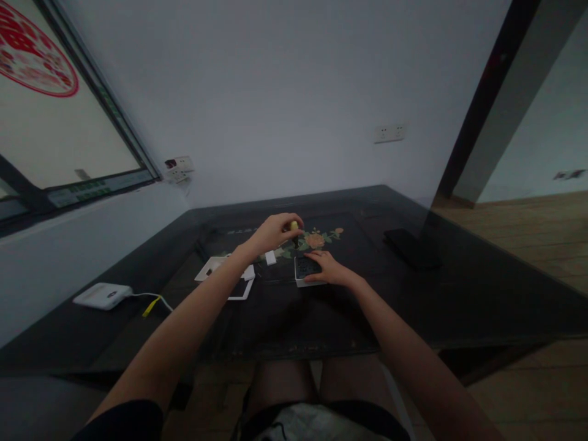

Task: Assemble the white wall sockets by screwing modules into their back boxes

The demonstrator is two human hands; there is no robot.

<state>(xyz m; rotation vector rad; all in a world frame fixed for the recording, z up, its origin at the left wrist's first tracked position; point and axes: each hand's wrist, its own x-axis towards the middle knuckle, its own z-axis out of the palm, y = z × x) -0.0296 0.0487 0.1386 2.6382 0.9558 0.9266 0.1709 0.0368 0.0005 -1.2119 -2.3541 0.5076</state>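
My left hand [279, 230] is raised over the middle of the table, its fingers closed round a short screwdriver [294, 226]. The yellow handle shows between the fingers, and a dark part points down. To the right and nearer me, my right hand [328, 267] rests with fingers spread on a small white box-shaped device [299, 282] with a dark, keypad-like top. The fingers cover part of that top. The screwdriver is apart from the device. A small white piece [271, 257] lies between the device and my left forearm.
White frame-like parts [239, 298] lie partly behind my left forearm. Farther left is a white device [103, 295] with a white cable and a yellow tag [151, 306]. A flat black object [411, 248] lies on the right of the dark table [482, 294]. A wall stands behind.
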